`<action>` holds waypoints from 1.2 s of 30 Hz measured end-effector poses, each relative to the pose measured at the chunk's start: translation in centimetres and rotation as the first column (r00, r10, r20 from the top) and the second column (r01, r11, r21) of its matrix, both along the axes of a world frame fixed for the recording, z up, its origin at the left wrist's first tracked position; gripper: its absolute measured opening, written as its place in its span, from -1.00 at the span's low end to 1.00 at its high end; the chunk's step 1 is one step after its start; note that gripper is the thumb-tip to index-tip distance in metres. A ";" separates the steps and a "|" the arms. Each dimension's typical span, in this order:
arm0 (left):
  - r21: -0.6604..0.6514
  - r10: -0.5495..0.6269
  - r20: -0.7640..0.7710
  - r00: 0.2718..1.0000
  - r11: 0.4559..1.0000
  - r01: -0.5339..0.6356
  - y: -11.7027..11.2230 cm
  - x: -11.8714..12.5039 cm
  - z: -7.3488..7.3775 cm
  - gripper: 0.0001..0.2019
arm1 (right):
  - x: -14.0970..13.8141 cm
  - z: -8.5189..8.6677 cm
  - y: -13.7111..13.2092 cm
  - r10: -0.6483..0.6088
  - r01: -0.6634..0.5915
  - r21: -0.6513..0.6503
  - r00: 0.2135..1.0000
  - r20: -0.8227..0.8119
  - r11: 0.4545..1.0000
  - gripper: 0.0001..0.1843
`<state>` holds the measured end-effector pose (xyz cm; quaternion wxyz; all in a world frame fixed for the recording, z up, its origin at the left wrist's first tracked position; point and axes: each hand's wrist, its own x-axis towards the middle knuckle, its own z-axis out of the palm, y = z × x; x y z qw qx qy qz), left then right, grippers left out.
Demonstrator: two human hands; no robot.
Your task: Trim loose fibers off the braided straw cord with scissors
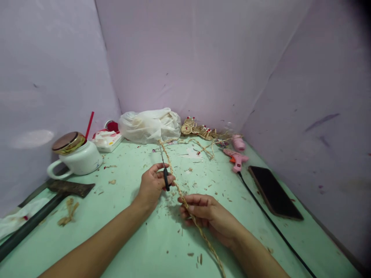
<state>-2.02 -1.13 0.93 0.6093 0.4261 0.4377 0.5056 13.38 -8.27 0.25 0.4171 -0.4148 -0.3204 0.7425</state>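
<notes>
My left hand [152,183] is closed around a pair of scissors [166,178] with black handles, the thin blades pointing away from me. A braided straw cord [207,241] runs from the far part of the table past the scissors and down to the near edge. My right hand [207,212] pinches this cord between thumb and fingers, a little nearer to me than the left hand. The left fingertips are close to the cord; whether they also grip it, I cannot tell.
A white mug [82,160], a hammer [62,191] and a plastic bag [150,125] line the left and back. Coiled straw pieces [199,129] lie at the back wall. On the right are a pink glue gun [237,159], its black cable and a phone [275,191]. Scraps litter the table.
</notes>
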 end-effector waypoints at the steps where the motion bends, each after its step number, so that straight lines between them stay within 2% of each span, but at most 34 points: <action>1: 0.023 -0.001 -0.014 1.000 1.000 0.001 -0.2 0.1 0.1 -0.57 | -0.1 0.1 0.0 0.005 -0.005 0.018 1.000 -0.001 1.000 -0.74; 6: 0.058 -0.032 -0.042 0.999 0.998 0.035 -1.0 0.7 0.6 -0.58 | -0.4 0.4 0.0 -0.031 0.032 0.074 0.999 -0.017 0.997 -0.72; 11: 0.050 -0.085 -0.021 0.996 0.995 0.086 -1.5 1.2 0.8 -0.58 | -0.7 0.0 0.2 -0.118 0.110 0.134 0.991 0.057 0.985 -0.72; 19: -0.088 -0.127 0.027 0.992 0.988 0.129 -1.4 1.1 0.0 -0.58 | -1.1 0.0 0.3 -0.125 0.089 0.223 0.981 0.149 0.971 -0.81; 26: -0.078 -0.096 0.026 0.995 0.992 0.098 -1.6 1.2 0.2 -0.59 | -0.9 -0.1 0.2 -0.028 0.021 0.142 0.998 0.051 0.990 -0.77; 30: -0.003 -0.126 0.015 0.992 0.992 0.126 -2.0 1.4 0.3 -0.61 | -1.2 -0.5 0.3 -0.112 0.105 0.118 0.992 0.054 0.987 -0.73; 32: -0.004 -0.152 0.009 0.988 0.988 0.152 -2.1 1.5 0.3 -0.60 | -1.3 -0.6 0.4 -0.154 0.142 0.136 0.985 0.082 0.980 -0.76; 36: -0.020 -0.194 -0.012 0.981 0.981 0.194 -2.0 1.7 0.0 -0.61 | -1.2 -0.6 0.5 -0.156 0.143 0.138 0.984 0.091 0.980 -0.77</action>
